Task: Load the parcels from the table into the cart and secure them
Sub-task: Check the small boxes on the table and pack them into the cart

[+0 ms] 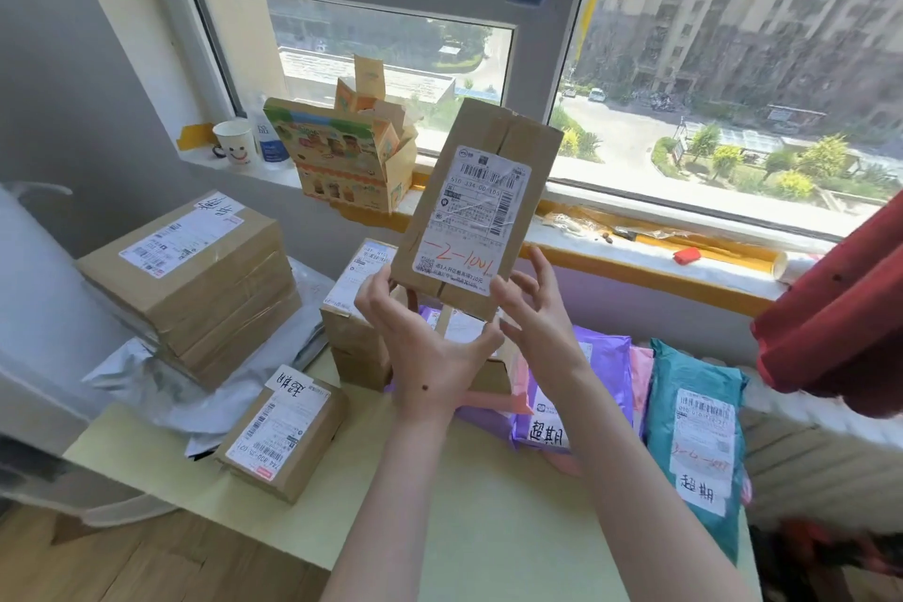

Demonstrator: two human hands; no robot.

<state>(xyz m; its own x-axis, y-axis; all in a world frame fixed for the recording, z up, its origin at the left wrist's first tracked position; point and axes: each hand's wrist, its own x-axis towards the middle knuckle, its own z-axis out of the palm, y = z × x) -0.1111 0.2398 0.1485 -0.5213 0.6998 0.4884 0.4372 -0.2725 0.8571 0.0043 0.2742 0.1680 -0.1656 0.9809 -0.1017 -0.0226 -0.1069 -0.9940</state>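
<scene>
I hold a flat cardboard parcel (476,205) upright above the table, its white shipping label with red handwriting facing me. My left hand (420,352) grips its bottom edge, thumb on the left corner and fingers underneath. My right hand (537,308) is at the lower right corner with fingers spread and loosely curled; only the lowest fingertips seem to touch the cardboard. More parcels lie on the pale green table (464,528): a taped stack of boxes (190,274), a small box (283,435), boxes (352,308) behind my hands, purple mailer bags (603,357) and a teal bag (694,445). No cart is in view.
Grey plastic bags (146,381) lie under the left stack. On the window sill stand a colourful open carton (342,156) and a paper cup (234,144). A red cloth (840,308) hangs at the right. Wooden floor (146,562) shows at the lower left.
</scene>
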